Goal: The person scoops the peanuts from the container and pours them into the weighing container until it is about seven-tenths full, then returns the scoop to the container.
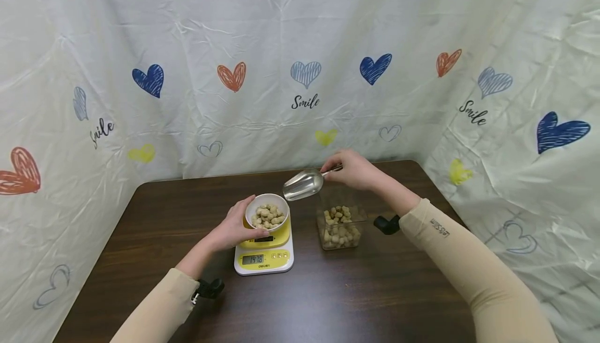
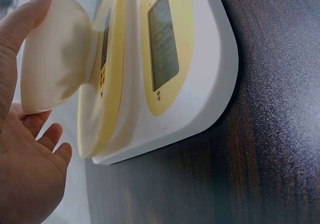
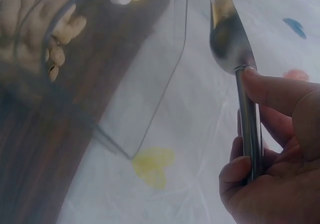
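A white bowl (image 1: 253,206) of peanuts (image 1: 268,216) sits on the yellow platform of a kitchen scale (image 1: 283,266), whose display seems to read 147.8. My left hand (image 1: 236,226) grips the bowl by its left side, the thumb in front; the left wrist view shows thumb and fingers spread around the bowl's wall (image 2: 55,54). In my right hand (image 1: 349,170) is the handle of a metal scoop (image 1: 303,184), held up right of the bowl with its mouth pointing left. No peanuts show in the scoop. The right wrist view shows fingers curled round the handle (image 3: 248,129).
Right of the scale, below the right hand, stands a clear plastic container (image 1: 323,239) with peanuts in it. The dark wooden table (image 1: 328,301) meets a white curtain (image 1: 262,140) with printed hearts at its back edge.
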The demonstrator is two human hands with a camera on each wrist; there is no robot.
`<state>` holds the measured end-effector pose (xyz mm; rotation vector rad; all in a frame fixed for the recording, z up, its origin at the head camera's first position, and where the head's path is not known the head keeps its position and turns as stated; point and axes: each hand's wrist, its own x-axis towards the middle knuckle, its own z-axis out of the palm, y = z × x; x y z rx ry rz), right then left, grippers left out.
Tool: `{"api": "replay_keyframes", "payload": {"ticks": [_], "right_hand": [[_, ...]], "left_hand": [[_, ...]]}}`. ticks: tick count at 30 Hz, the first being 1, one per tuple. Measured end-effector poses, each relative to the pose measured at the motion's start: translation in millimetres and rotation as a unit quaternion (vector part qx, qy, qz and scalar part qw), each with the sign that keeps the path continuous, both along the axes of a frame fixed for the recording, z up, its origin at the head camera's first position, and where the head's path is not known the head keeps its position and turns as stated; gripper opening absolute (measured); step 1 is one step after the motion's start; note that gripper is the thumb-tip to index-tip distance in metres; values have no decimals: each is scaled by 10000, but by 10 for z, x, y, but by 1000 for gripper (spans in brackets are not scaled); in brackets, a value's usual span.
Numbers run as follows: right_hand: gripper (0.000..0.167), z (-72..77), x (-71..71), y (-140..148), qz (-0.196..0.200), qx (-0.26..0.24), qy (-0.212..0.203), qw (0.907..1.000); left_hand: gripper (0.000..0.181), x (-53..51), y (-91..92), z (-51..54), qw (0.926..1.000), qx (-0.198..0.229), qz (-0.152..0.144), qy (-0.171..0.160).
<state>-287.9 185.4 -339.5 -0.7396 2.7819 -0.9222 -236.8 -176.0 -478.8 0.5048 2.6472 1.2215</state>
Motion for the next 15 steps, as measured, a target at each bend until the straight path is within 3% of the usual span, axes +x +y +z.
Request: {"api": "replay_keyframes", "payload": {"ticks": [15], "right_hand": [[18, 101, 108, 409, -333, -91, 222, 9992]], "left_hand": [[118, 2, -2, -13, 10000, -15, 18, -39]]}}
